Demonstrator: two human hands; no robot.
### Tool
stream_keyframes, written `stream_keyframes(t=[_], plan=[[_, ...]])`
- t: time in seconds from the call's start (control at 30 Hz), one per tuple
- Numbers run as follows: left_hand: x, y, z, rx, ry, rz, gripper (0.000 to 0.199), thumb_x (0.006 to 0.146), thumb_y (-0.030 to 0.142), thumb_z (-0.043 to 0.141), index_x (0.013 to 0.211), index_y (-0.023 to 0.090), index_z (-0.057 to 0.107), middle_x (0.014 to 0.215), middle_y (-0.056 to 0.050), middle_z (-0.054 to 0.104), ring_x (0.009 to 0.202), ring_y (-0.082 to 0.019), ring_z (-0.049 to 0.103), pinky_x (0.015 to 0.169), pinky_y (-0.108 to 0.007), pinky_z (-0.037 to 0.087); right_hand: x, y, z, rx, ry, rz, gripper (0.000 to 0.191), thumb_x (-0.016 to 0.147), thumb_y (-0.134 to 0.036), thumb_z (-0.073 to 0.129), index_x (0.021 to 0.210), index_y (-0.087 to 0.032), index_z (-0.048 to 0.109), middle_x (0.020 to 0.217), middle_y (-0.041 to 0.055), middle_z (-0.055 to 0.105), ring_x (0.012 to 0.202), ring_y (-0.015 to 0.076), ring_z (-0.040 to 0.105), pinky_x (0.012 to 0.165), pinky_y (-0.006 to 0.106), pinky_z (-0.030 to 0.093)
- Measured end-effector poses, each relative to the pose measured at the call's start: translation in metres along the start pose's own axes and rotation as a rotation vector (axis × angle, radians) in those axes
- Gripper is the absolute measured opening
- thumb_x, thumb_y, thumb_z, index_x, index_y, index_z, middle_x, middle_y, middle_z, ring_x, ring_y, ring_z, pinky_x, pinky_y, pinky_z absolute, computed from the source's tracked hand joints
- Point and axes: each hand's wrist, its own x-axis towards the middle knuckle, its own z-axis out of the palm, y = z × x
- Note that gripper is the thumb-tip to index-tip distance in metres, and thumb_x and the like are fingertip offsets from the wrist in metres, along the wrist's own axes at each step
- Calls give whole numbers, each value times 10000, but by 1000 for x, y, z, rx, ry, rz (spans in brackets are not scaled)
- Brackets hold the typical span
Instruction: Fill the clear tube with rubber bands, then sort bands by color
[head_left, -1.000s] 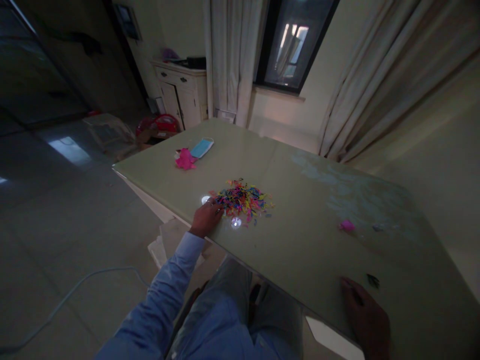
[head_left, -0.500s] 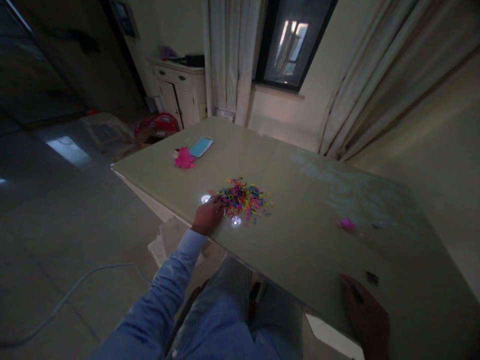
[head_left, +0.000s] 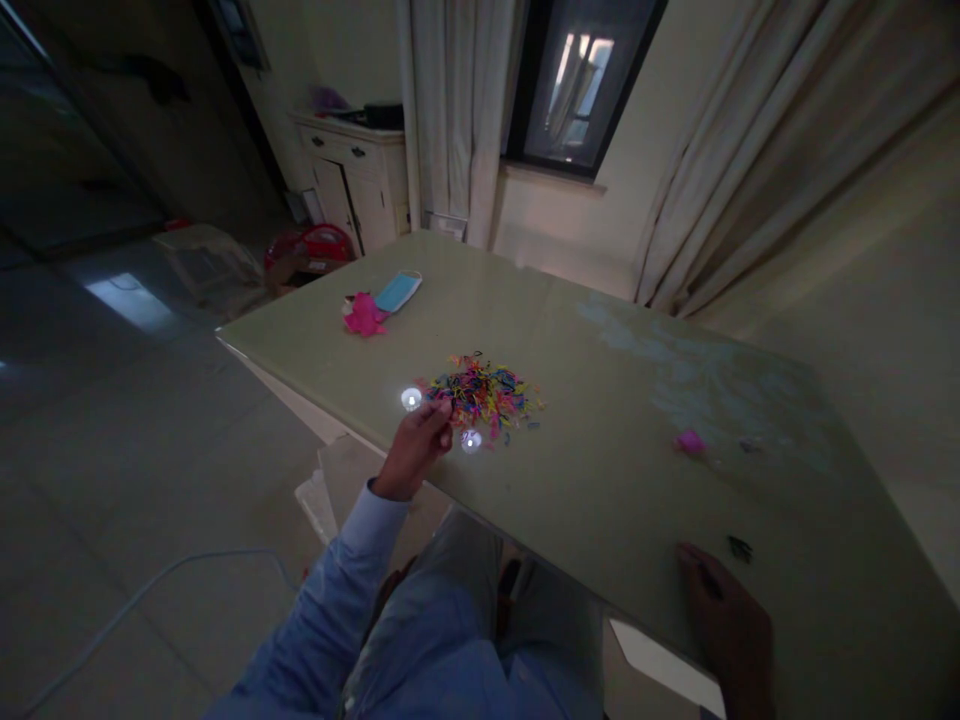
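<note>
A loose pile of small, many-coloured rubber bands point(head_left: 487, 392) lies on the pale green table. At its near left edge is my left hand point(head_left: 421, 438), thumb and fingertips pinched together. Whatever sits in that pinch is too small to make out. My right hand point(head_left: 724, 615) rests on the table near the front edge at the right, fingers curled. A dark patch shows between its thumb and fingers, but I cannot tell whether it is an object or shadow. Just beyond it lies a little bunch of black bands point(head_left: 739, 548).
A blue face mask point(head_left: 399, 291) and a crumpled pink piece point(head_left: 364, 314) lie at the far left of the table point(head_left: 585, 470). A smaller pink piece point(head_left: 690, 442) is on the right. Behind stand a white cabinet point(head_left: 360, 190) and curtains point(head_left: 450, 120).
My left hand has lifted slightly and turned, so its pinched thumb and fingers now show at the pile's edge. My right hand stays in place on the table.
</note>
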Motion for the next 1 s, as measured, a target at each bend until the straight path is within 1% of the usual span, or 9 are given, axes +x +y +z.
stream_keyframes(t=[0.07, 0.13, 0.23, 0.4, 0.63, 0.73, 0.83, 0.93, 1.0], plan=[[-18, 6, 19, -224, -115, -94, 341, 743, 394, 793, 824, 157, 561, 778, 31, 582, 486, -16, 396, 431, -146, 295, 0, 1, 1, 14, 5, -23, 592, 782, -640, 427, 946, -192, 777, 932, 134, 775, 752, 299, 707, 639, 364, 531], [-34, 10, 37, -338, -193, -163, 303, 758, 335, 797, 840, 156, 566, 813, 26, 589, 491, -7, 397, 431, -134, 299, 0, 1, 2, 14, 0, -35, 594, 796, -633, 419, 943, -178, 772, 943, 145, 772, 757, 295, 706, 654, 365, 534], [-48, 9, 58, -411, -268, -252, 270, 765, 300, 797, 848, 154, 586, 813, 27, 580, 489, 0, 387, 440, -129, 315, -1, 0, 3, 28, -9, -71, 594, 820, -621, 411, 955, -161, 763, 984, 158, 764, 803, 288, 709, 707, 366, 539], [-58, -2, 81, -442, -352, -360, 263, 749, 298, 811, 894, 165, 636, 823, 23, 577, 491, 0, 365, 439, -134, 312, -4, -2, 6, 73, 34, -121, 584, 861, -606, 391, 941, -159, 757, 981, 164, 762, 824, 266, 708, 755, 362, 536], [-67, -17, 115, -421, -408, -435, 250, 716, 253, 831, 882, 165, 666, 815, 21, 610, 485, -1, 372, 428, -139, 306, -8, -5, 7, 145, 41, -144, 537, 890, -567, 407, 960, -169, 760, 988, 149, 764, 856, 258, 706, 791, 364, 535], [-71, -25, 132, -410, -422, -461, 263, 688, 233, 849, 882, 169, 683, 797, 16, 629, 478, -1, 389, 440, -142, 317, -9, -6, 7, 184, 36, -165, 504, 903, -530, 417, 968, -162, 756, 970, 146, 765, 843, 253, 706, 788, 360, 541], [-73, -37, 151, -342, -457, -472, 256, 689, 254, 848, 868, 164, 689, 799, 7, 637, 490, -6, 420, 467, -152, 341, -11, -9, 7, 220, 28, -173, 451, 918, -483, 427, 969, -171, 749, 963, 130, 767, 850, 243, 709, 799, 354, 545], [-71, -59, 177, -194, -484, -415, 270, 703, 320, 834, 862, 158, 687, 801, -5, 642, 510, -23, 445, 473, -164, 337, -13, -12, 6, 237, 31, -179, 398, 926, -433, 439, 963, -181, 746, 974, 118, 766, 874, 242, 710, 818, 358, 545], [-65, -80, 198, -42, -505, -317, 270, 721, 361, 807, 864, 163, 691, 759, -4, 637, 516, -43, 457, 471, -177, 333, -15, -15, 5, 253, 26, -183, 358, 929, -394, 454, 973, -189, 744, 983, 107, 765, 885, 237, 709, 829, 352, 543]])
